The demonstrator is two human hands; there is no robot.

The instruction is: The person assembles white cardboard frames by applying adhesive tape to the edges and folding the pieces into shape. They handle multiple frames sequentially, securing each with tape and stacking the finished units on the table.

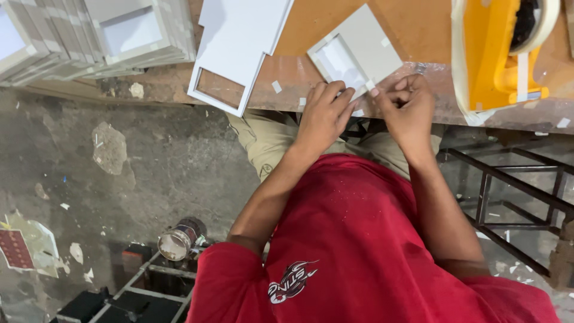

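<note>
A small grey card frame [365, 45] with a rectangular recess lies on the brown table edge [418, 24]. My left hand [323, 116] presses its fingertips on the frame's near edge. Just to the right, my right hand [408, 107] has its fingers curled, pinching the frame's near corner, where a small white tape piece [371, 85] sits. The two hands almost touch at that corner. My red shirt and tan trousers fill the view below.
A yellow tape dispenser [499, 57] stands at the table's right. A white board with a cut-out [233, 42] lies left of the frame, and a stack of grey frames [89, 33] beyond it. Below are a concrete floor, a tin can [179, 239] and a dark metal stand [514, 191].
</note>
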